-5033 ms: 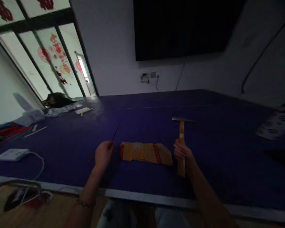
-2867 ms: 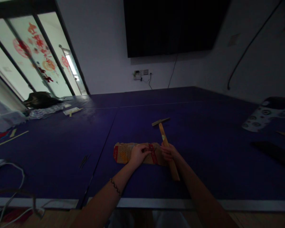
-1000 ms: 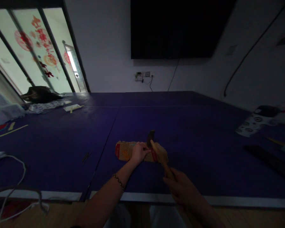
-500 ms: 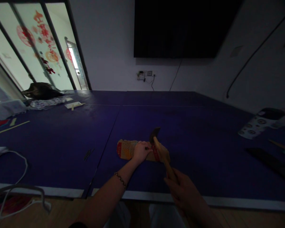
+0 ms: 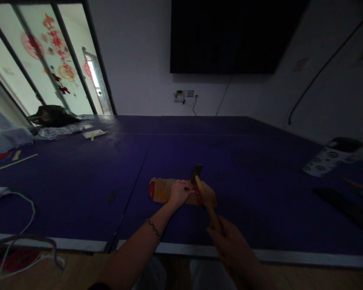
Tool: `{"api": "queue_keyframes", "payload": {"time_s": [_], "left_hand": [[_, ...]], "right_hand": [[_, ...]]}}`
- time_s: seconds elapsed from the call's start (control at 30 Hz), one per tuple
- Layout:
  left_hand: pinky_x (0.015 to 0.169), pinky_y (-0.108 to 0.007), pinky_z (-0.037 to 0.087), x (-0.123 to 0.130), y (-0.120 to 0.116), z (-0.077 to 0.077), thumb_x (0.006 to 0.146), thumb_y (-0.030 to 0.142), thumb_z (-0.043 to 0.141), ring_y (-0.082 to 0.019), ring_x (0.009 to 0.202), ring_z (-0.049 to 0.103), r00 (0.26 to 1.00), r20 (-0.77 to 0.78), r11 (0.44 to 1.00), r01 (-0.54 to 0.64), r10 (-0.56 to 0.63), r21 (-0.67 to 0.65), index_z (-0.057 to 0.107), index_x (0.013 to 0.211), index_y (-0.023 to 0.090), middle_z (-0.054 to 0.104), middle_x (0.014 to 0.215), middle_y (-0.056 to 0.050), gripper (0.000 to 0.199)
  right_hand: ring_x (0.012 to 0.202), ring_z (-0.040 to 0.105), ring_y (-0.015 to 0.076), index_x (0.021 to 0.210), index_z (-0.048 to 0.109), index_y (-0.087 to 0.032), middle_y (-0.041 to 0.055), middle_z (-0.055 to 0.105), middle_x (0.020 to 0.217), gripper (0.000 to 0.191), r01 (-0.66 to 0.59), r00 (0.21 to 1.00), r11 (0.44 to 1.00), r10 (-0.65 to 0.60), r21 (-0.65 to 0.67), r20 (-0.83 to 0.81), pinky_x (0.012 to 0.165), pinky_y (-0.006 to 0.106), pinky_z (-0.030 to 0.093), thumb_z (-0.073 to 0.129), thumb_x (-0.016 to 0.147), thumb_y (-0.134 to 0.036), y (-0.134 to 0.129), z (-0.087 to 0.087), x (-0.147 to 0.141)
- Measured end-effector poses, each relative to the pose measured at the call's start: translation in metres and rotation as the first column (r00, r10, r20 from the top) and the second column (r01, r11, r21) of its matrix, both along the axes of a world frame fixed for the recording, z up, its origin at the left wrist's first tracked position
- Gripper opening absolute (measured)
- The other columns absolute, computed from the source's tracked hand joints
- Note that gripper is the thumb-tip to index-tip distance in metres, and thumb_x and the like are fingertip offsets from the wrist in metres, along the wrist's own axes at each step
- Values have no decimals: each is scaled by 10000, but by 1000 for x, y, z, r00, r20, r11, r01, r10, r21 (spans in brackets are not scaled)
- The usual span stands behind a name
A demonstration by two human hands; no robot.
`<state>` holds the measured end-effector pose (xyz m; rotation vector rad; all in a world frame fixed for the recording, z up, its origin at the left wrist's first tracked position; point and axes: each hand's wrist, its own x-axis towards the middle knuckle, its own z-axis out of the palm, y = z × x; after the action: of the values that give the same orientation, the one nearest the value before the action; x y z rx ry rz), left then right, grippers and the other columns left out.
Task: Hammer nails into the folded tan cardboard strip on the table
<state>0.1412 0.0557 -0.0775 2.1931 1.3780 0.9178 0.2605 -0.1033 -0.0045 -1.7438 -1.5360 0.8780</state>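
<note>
A hammer (image 5: 206, 200) with a wooden handle and dark metal head is in my right hand (image 5: 232, 241), whose fingers wrap round the lower handle. Its head hovers over or touches the right part of a flat tan piece with red bands and printing (image 5: 161, 190), which looks like cardboard. On that piece rests my left hand (image 5: 180, 193), thumb and fingers pinched together close to the hammer head. Whatever sits in the pinch is too small and dark to make out. Several thin dark nail-like pieces (image 5: 111, 197) lie on the table to the left.
The blue table (image 5: 230, 157) has a seam left of my hands. White cable (image 5: 30, 201) loops at the left edge. A patterned white cylinder (image 5: 319, 161) and a long dark flat object (image 5: 345, 207) lie right. A white tray (image 5: 93, 133) and black bag (image 5: 53, 115) are farther back.
The hammer head has tipped slightly, and its handle with my right hand has shifted a little to the left. My left hand and the tan piece stay in place.
</note>
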Motion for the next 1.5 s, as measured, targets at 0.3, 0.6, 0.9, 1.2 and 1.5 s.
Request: {"api": "queue_keyframes", "payload": {"time_s": [0.3,0.6,0.9,1.2,1.5], "left_hand": [[717,-278,378,1,-1,1,635,265,670,-140,719,537,1000,-14,1000,1,-1,-1,657,589,186,633,691,-4,93],[755,-281,369,2,0,-1,624,228,675,-131,711,542,1000,1,1000,2,-2,1,654,594,174,634,696,-1,65],[723,-277,377,0,-4,6,642,262,664,-139,721,527,999,-44,1000,-8,7,-3,650,632,177,622,716,-10,87],[750,-294,381,-3,-13,6,729,320,575,-177,837,513,979,-205,993,38,-13,114,643,841,195,622,846,-43,180],[819,-332,389,-7,-25,20,735,414,538,-207,906,524,978,-205,986,12,23,167,556,1018,170,617,962,-80,374]], "right_hand": [[463,411,113,693,508,-179,-28,447,521,221,10,996,1000,-11,-14,-87,450,234,325,438,644,-383,-2,9,4],[472,433,119,631,483,-184,-14,467,524,177,16,999,999,-18,-43,-36,461,252,349,454,604,-357,-1,-4,3],[226,166,26,784,374,-224,-150,247,363,330,-43,706,996,86,78,-703,235,147,162,567,642,-451,39,7,19],[261,-69,48,706,351,-237,-140,43,372,155,-78,550,993,113,84,-827,284,156,11,307,817,-336,136,-54,76],[267,-42,51,708,369,-238,-128,43,392,147,-92,574,992,127,91,-809,301,173,22,324,818,-324,136,-59,77]]}}
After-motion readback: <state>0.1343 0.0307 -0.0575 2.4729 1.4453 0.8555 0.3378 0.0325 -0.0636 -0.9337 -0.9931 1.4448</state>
